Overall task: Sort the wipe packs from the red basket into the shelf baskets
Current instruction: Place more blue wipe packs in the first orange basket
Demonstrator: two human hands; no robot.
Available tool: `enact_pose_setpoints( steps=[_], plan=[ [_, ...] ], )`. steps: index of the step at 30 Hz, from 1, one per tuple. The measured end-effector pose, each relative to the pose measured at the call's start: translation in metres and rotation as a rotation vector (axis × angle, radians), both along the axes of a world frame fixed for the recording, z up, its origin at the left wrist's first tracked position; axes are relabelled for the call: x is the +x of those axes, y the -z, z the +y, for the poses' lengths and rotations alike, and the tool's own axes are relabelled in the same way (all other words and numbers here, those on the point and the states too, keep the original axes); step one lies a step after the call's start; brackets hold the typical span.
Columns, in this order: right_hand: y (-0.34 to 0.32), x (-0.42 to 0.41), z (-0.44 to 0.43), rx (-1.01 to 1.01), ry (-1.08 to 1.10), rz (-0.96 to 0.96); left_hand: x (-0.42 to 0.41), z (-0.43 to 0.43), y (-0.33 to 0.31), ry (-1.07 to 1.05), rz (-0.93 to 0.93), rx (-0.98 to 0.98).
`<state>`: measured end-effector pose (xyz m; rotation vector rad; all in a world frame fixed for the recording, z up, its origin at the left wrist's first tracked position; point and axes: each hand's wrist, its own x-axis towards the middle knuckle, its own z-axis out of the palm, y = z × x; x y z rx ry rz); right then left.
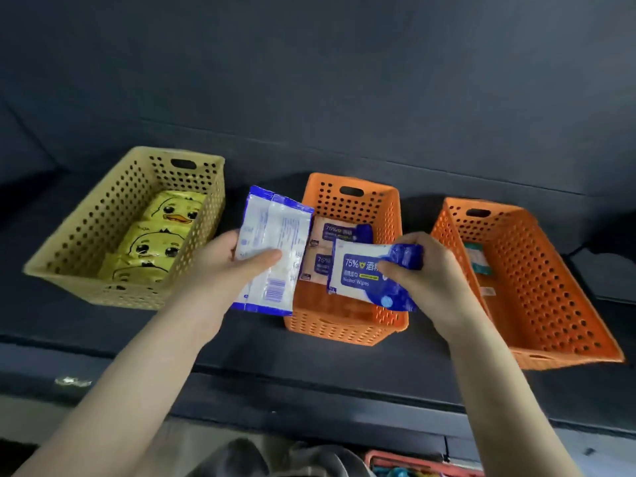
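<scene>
My left hand (237, 259) grips a blue-and-white wipe pack (272, 235) with its printed back facing me, just left of the middle orange basket (344, 325). My right hand (423, 270) pinches the blue end of another alcohol wipe pack (361, 273), label up, over that basket's front half. Two more blue alcohol packs (330, 235) lie inside the basket behind it. The yellow basket (103, 208) at the left holds several yellow duck-print packs (158, 235). The right orange basket (550, 304) holds a pack with a teal edge (476, 259). A corner of the red basket (413, 466) shows at the bottom edge.
All three baskets stand in a row on a dark shelf (309, 380) against a dark back wall. The shelf's front edge runs below my forearms. Grey fabric (268, 456) shows at the bottom centre, beside the red basket.
</scene>
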<state>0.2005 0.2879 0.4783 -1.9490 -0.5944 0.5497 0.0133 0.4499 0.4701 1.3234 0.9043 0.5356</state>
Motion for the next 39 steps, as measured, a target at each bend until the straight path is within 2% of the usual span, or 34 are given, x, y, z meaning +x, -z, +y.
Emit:
enact_pose_setpoints(
  steps=[6, 11, 18, 23, 25, 27, 28, 29, 31, 33, 35, 37, 39],
  plan=[
    [0.035, 0.003, 0.047, -0.334, -0.230, -0.147, 0.012, 0.027, 0.004, -0.043, -0.019, -0.097],
    [0.058, 0.008, 0.071, -0.559, -0.215, 0.120, 0.028, 0.050, 0.008, -0.039, -0.030, -0.204],
    [0.069, 0.005, 0.071, -0.669, -0.281, -0.017, 0.045, 0.068, 0.013, 0.022, 0.002, -0.247],
    [0.067, -0.001, 0.086, -0.884, -0.351, -0.119, 0.049, 0.072, 0.014, 0.064, -0.004, -0.241],
    [0.065, -0.002, 0.086, -0.913, -0.361, -0.213, 0.048, 0.073, 0.014, 0.075, -0.021, -0.275],
    [0.058, -0.001, 0.083, -0.823, -0.318, -0.326, 0.045, 0.074, 0.013, 0.085, -0.036, -0.294],
    [0.052, -0.001, 0.081, -0.703, -0.260, -0.304, 0.044, 0.074, 0.013, 0.084, -0.047, -0.298],
    [0.043, -0.003, 0.079, -0.554, -0.183, -0.196, 0.044, 0.074, 0.013, 0.080, -0.060, -0.302],
    [0.021, -0.009, 0.078, -0.301, -0.064, 0.185, 0.045, 0.071, 0.012, 0.079, -0.102, -0.292],
    [0.002, -0.019, 0.078, -0.181, -0.089, 0.519, 0.047, 0.064, 0.009, 0.106, -0.147, -0.276],
    [-0.005, -0.027, 0.078, -0.072, -0.071, 0.713, 0.053, 0.059, 0.009, 0.130, -0.183, -0.276],
    [-0.006, -0.031, 0.079, 0.093, 0.070, 0.859, 0.056, 0.052, 0.007, 0.140, -0.223, -0.267],
    [-0.005, -0.036, 0.079, 0.237, 0.212, 0.894, 0.059, 0.047, 0.004, 0.156, -0.243, -0.250]
  ],
)
